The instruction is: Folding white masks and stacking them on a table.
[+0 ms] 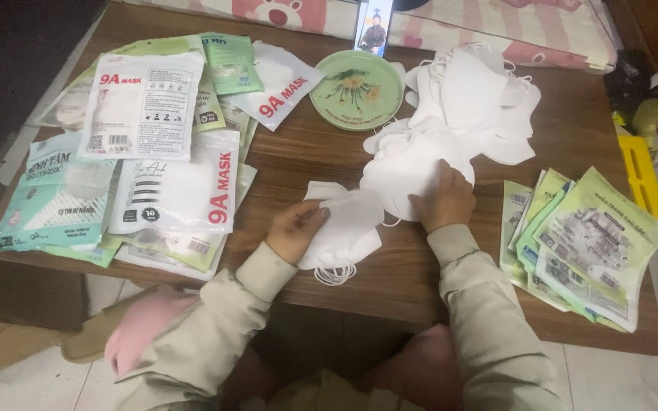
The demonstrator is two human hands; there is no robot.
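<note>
Left hand (296, 228) fingers grasp a small stack of white masks (344, 224) at frame centre; right hand (445, 199) rests flat, released, on the loose mask pile (451, 122). Risk (judged): ear loops (335, 274) overhanging the desk (420, 266) edge may snag, dragging masks off.

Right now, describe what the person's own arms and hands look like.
Both arms wear loose, pale beige jacket sleeves with ribbed, snug cuffs at the wrists. The left hand and right hand are bare: no gloves, and no rings, watch or markings show. No cables or straps are visible on either arm.
</note>
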